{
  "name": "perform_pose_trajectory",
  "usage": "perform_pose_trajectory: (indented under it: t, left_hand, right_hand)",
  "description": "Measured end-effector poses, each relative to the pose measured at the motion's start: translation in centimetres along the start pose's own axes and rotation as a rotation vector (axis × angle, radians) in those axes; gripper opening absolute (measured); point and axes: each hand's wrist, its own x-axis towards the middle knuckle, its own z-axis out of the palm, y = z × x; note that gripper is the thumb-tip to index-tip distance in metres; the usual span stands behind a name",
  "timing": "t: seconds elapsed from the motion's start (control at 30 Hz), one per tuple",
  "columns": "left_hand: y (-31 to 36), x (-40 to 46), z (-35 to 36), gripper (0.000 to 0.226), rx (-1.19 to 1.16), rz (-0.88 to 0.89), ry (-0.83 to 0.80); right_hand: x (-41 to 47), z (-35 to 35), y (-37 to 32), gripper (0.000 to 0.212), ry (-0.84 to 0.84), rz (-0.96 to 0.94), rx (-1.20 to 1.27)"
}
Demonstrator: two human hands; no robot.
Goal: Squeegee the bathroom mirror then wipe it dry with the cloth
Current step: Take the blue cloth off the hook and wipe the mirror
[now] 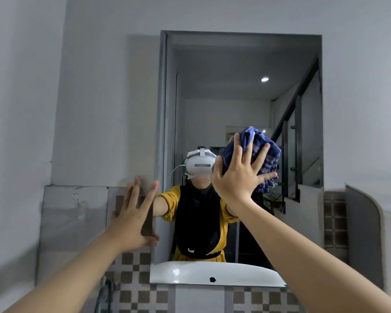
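The bathroom mirror (239, 91) hangs on the wall straight ahead, tall and frameless. My right hand (237, 175) presses a bunched blue checked cloth (261, 152) flat against the glass around mid height, fingers spread and straight. My left hand (133, 220) lies flat, fingers straight, on the wall at the mirror's lower left edge. No squeegee is in view. The mirror reflects a person in a yellow top with a white headset.
Brown and white checked tiles (133, 288) cover the wall below and beside the mirror. A white basin shows reflected along the mirror's bottom edge (212, 273). A dark hose or tap (104, 294) stands at the lower left. A curved grey panel (366, 233) juts out at the right.
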Motion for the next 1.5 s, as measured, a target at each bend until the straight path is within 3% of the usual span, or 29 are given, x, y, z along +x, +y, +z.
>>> perform_pose_trajectory:
  t: [0.27,0.47,0.73,0.83,1.07,1.5]
  left_hand:
    - [-0.3,0.1,0.9,0.134,-0.033,0.015,0.062]
    - [-0.5,0.1,1.1,0.134,-0.015,0.014,0.092]
    - [-0.5,0.0,1.3,0.133,0.018,0.014,0.118]
    - [-0.6,0.1,1.5,0.135,-0.011,0.018,0.133]
    - [-0.5,0.1,0.8,0.135,-0.072,0.037,0.092]
    - [-0.3,-0.1,0.8,0.141,-0.056,-0.015,0.114]
  right_hand:
    - [-1.0,2.0,-6.8,0.068,-0.044,-0.135,0.000]
    - [-1.7,3.5,-10.9,0.065,-0.080,-0.412,-0.028]
    - [-0.7,2.4,-7.9,0.064,-0.219,-0.954,-0.197]
    - [-0.4,1.6,-5.4,0.064,-0.212,-1.039,-0.251]
    - [1.0,-0.9,1.5,0.063,-0.176,-0.969,-0.290]
    - [3.8,-4.8,13.3,0.064,-0.111,-0.663,-0.220]
